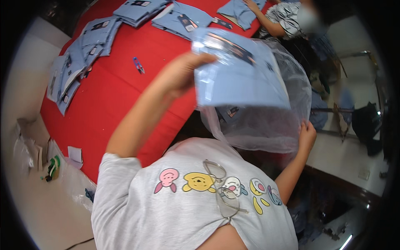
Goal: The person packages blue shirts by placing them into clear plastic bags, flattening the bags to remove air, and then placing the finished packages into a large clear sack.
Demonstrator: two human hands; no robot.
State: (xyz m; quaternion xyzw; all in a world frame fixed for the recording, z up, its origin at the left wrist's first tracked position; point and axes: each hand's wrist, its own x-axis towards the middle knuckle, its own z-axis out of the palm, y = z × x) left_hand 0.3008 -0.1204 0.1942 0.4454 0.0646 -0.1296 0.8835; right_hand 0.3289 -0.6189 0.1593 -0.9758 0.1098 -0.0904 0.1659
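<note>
My left hand [183, 73] is closed on the near-left edge of a folded light-blue garment [241, 81] in a shiny clear sleeve with a dark tag. This garment is held over the mouth of a large clear plastic bag [266, 135]. The bag's rim is pinched by my right hand [307, 132] on the right side, which holds it wide. Inside the bag, partly hidden below the held garment, lies another blue garment with a dark tag [231, 112].
A red-covered table [125, 96] spreads to the left. Along its far and left edges lie several stacks of packed blue garments [100, 33]. Small blue thread snips [138, 66] rest on the cloth. Across the table, another person's hand [252, 5] touches a blue garment.
</note>
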